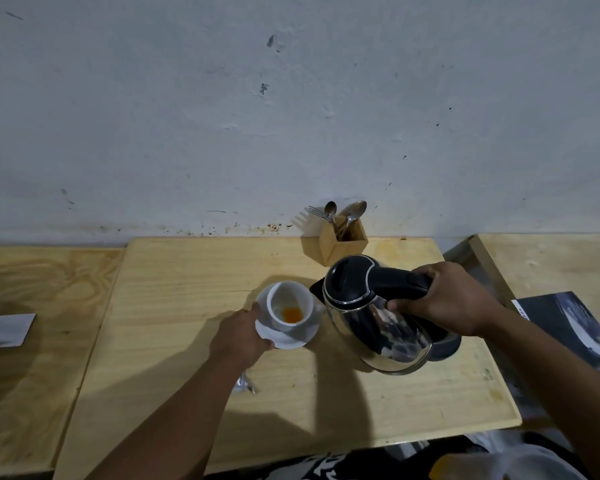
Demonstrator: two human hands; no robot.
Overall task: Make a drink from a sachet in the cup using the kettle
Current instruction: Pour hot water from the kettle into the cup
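A white cup (289, 304) stands on a white saucer (284, 336) near the middle of the wooden table (174, 292); orange powder lies in the cup's bottom. My left hand (240, 332) grips the saucer's left rim. My right hand (442, 299) is closed around the black handle of a steel kettle (378, 318), which is lifted off its black base (445, 346) and tilted, its lid end toward the cup. A crumpled silver sachet (245, 384) lies on the table, partly hidden by my left forearm.
A wooden holder (342, 244) with spoons and a fork stands against the wall behind the kettle. A white square paper (9, 329) lies on the left table. Dark printed sheets (565, 327) lie on the right table. A gap separates the tables.
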